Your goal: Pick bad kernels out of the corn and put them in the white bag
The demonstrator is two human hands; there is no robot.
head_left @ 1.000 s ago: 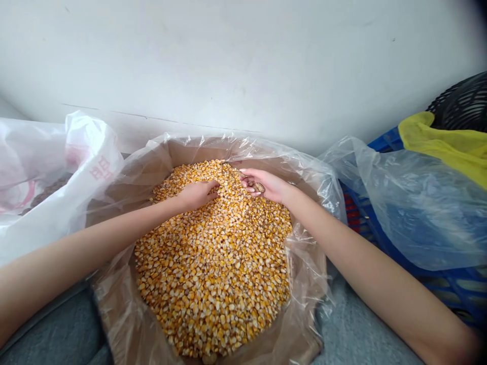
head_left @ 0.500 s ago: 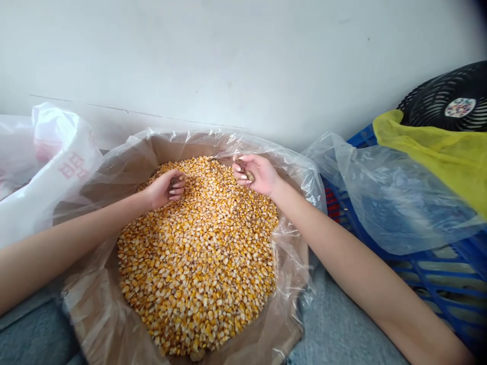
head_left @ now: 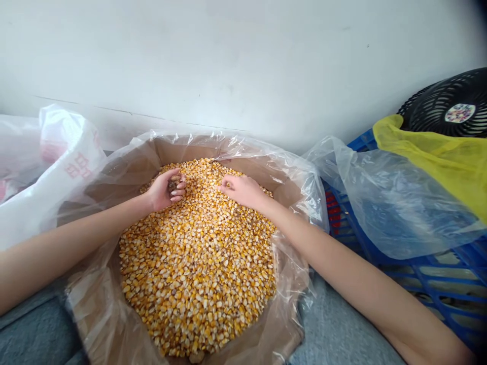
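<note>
Yellow and white corn kernels [head_left: 198, 263] fill a cardboard box lined with a clear plastic bag [head_left: 300, 147]. Over the far left of the kernels, my left hand [head_left: 165, 190] curls its fingers around small brownish lumps [head_left: 174, 184], whose kind I cannot make out. My right hand [head_left: 243, 191] is palm down at the far right of the heap, thumb and forefinger pinched close to the kernels. Whatever its fingers hold is hidden. Another brownish lump [head_left: 197, 357] lies at the near edge of the corn.
On the left stands a white sack [head_left: 72, 152] with red print. To the right, a blue plastic crate [head_left: 429, 284] carries clear plastic film [head_left: 403, 203], yellow mesh [head_left: 437, 157] and a black fan [head_left: 449, 101]. A white wall [head_left: 236, 61] rises behind the box.
My right hand has turned from palm up, with brownish lumps in its fingers, to palm down and moved lower and left. My left hand has opened slightly, showing more of its lumps.
</note>
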